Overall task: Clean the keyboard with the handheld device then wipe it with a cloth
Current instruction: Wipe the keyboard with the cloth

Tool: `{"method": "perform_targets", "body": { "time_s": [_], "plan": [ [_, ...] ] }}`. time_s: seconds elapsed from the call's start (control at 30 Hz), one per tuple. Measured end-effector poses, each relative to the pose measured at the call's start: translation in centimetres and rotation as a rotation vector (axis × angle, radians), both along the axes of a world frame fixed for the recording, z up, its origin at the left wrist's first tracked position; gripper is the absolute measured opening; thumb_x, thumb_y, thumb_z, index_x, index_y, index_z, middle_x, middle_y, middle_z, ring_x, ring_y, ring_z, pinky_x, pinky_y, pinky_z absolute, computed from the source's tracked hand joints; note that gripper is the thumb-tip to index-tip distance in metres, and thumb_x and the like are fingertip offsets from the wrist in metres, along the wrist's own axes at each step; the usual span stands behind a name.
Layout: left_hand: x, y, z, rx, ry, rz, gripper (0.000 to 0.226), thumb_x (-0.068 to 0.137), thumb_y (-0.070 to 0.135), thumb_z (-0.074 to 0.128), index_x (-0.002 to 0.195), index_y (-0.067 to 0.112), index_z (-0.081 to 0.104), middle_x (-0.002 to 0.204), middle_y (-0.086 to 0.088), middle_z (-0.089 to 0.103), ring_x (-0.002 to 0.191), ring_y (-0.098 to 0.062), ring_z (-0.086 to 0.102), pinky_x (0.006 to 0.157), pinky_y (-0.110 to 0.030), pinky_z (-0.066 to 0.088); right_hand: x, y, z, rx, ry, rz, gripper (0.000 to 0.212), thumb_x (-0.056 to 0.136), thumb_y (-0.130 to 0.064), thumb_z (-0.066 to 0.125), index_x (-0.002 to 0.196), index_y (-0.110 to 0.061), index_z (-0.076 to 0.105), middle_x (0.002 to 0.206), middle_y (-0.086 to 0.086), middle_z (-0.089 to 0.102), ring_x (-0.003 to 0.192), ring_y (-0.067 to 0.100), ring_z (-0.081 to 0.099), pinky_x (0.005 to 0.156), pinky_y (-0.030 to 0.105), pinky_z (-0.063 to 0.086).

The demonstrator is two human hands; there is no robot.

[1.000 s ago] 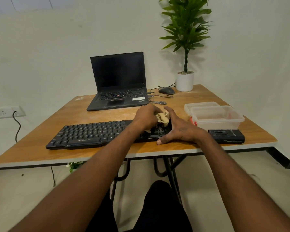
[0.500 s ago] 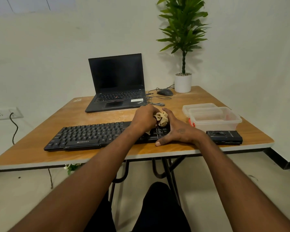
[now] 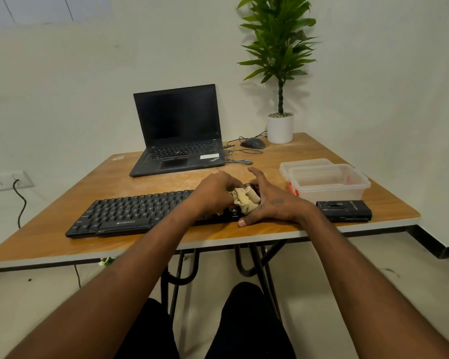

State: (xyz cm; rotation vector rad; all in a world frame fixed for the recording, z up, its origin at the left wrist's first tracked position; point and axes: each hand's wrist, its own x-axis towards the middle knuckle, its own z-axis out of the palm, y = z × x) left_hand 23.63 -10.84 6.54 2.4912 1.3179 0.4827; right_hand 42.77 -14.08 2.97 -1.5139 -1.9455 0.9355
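A black keyboard [image 3: 130,211] lies along the near edge of the wooden table [image 3: 166,181]. My left hand [image 3: 213,190] is closed on a crumpled beige cloth [image 3: 245,200] and presses it onto the keyboard's right end. My right hand [image 3: 272,203] wraps that same end, thumb on the front edge and fingers curved over the far side, with the index finger lifted. The right-hand keys are hidden under both hands. A black handheld device [image 3: 344,210] lies flat on the table just right of my right wrist, untouched.
A clear plastic container [image 3: 327,182] stands on its lid behind the device. Farther back are an open black laptop [image 3: 176,136], a mouse [image 3: 252,143] with loose cables and a potted plant [image 3: 280,128]. A wall socket with a cable is at the left.
My left hand has shifted the cloth slightly over the keyboard's right end. The fingers of my right hand have lifted a little. The view has tilted slightly.
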Motion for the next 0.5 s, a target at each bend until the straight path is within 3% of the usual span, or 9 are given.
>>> {"method": "perform_targets", "body": {
  "time_s": [0.1,0.27,0.4,0.5],
  "plan": [
    [-0.2,0.0,0.5,-0.038,0.019,-0.024,0.036,0.089,0.005,0.071,0.120,0.022,0.075,0.109,0.001,0.076,0.098,-0.015,0.067,0.087,-0.039,0.059,0.0,0.0,0.0,0.003,-0.009,-0.005,0.144,0.059,-0.042,0.097,0.156,-0.041,-0.010,0.163,0.008,0.026,0.146,0.030,0.032,0.112,0.031,0.026],
    [1.9,0.4,-0.3,0.196,-0.065,0.112,0.036,0.090,0.004,0.069,0.123,0.016,0.073,0.114,-0.006,0.075,0.105,-0.020,0.068,0.090,-0.033,0.057,-0.1,-0.2,0.1,0.017,-0.010,-0.008,0.140,0.065,-0.039,0.094,0.158,-0.037,-0.011,0.167,0.006,0.017,0.150,0.030,0.023,0.106,0.028,0.019],
    [3.0,1.2,-0.4,0.266,-0.117,0.192,0.021,0.092,0.015,0.070,0.112,0.017,0.077,0.104,-0.006,0.076,0.096,-0.021,0.068,0.078,-0.027,0.048,0.0,-0.2,0.0,0.019,-0.003,-0.001,0.140,0.063,-0.043,0.094,0.157,-0.039,-0.010,0.166,0.003,0.019,0.150,0.029,0.025,0.108,0.028,0.018],
    [2.9,1.0,-0.6,0.321,-0.074,0.189,0.021,0.093,0.014,0.069,0.112,0.018,0.076,0.102,-0.005,0.077,0.094,-0.021,0.069,0.077,-0.028,0.051,0.0,-0.2,0.1,0.022,-0.011,-0.005,0.140,0.064,-0.042,0.093,0.157,-0.037,-0.010,0.167,0.004,0.017,0.150,0.029,0.023,0.106,0.027,0.017]
  ]
}}
